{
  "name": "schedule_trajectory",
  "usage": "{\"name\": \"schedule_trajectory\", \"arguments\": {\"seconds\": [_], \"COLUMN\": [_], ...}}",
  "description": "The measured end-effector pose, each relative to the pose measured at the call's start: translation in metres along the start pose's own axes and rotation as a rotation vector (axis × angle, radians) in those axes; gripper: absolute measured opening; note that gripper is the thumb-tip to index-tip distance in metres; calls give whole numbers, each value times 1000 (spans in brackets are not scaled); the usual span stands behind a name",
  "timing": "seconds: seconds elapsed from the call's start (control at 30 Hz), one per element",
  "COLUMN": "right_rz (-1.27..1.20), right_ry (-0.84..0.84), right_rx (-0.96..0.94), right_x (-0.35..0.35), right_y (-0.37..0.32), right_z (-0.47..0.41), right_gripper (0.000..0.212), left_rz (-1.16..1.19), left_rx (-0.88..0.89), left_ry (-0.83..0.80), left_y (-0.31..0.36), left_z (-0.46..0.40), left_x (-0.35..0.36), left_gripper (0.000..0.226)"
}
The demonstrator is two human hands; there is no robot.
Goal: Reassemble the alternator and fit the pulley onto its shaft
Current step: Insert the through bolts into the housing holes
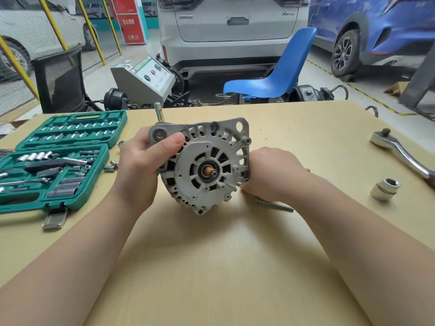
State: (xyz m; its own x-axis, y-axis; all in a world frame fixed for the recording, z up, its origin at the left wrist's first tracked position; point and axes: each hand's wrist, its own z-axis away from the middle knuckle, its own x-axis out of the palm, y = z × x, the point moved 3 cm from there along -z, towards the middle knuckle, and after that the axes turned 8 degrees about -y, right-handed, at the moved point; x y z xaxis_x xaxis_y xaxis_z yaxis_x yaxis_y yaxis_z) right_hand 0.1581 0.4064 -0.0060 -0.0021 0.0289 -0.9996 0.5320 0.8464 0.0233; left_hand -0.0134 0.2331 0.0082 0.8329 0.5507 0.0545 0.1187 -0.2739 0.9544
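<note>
head view:
alternator (204,165): sitting on edge mid-table (235,267), end face toward camera, bare shaft (213,173) sticking out; no pulley visible.
left hand (150,158): gripping the upper-left mounting ear, thumb over the face.
right hand (268,172): reaching behind the right rim; can't tell whether it is gripping or just bracing.
handling: cast metal, likely heavy and rigid; vent ribs and ears are giving good purchase; keep fingers off the shaft.
room: near side looking open; socket case (54,161) left, ratchet (400,151) and socket (384,188) right, loose bolt (275,205) just beside the right hand.
</note>
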Motion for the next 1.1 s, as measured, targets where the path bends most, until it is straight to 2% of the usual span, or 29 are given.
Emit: {"name": "schedule_trajectory", "arguments": {"seconds": [0.13,0.27,0.5,0.57,0.63,0.73,0.8,0.9,1.0,1.1], "right_rz": [-92,-261,-1116,-1217,-1301,-1494,-1441,-1247,-887,-582], "right_ry": [3,8,159,185,129,-40,-67,20,165,176], "right_rx": [40,77,129,115,82,50,69,97,83,41], "right_x": [-2,-17,-27,-28,-25,-13,-7,-3,0,4], "right_y": [2,22,39,38,33,23,20,21,21,17], "right_z": [-1,0,3,3,2,0,-2,-4,-5,-4], "right_gripper": [31,22,4,3,7,12,12,7,10,14], "left_rz": [23,33,52,51,50,59,74,109,116,202], "left_rx": [-17,-5,29,37,40,43,39,40,52,25], "left_ry": [-2,-20,-29,-30,-24,-24,-29,-8,26,41], "left_y": [1,4,4,3,2,2,1,-5,-8,-11], "left_z": [1,3,3,4,3,3,2,-1,-1,2], "left_x": [0,1,2,3,2,3,4,-1,-8,-19], "left_gripper": [67,78,90,92,92,87,80,55,34,26]}}
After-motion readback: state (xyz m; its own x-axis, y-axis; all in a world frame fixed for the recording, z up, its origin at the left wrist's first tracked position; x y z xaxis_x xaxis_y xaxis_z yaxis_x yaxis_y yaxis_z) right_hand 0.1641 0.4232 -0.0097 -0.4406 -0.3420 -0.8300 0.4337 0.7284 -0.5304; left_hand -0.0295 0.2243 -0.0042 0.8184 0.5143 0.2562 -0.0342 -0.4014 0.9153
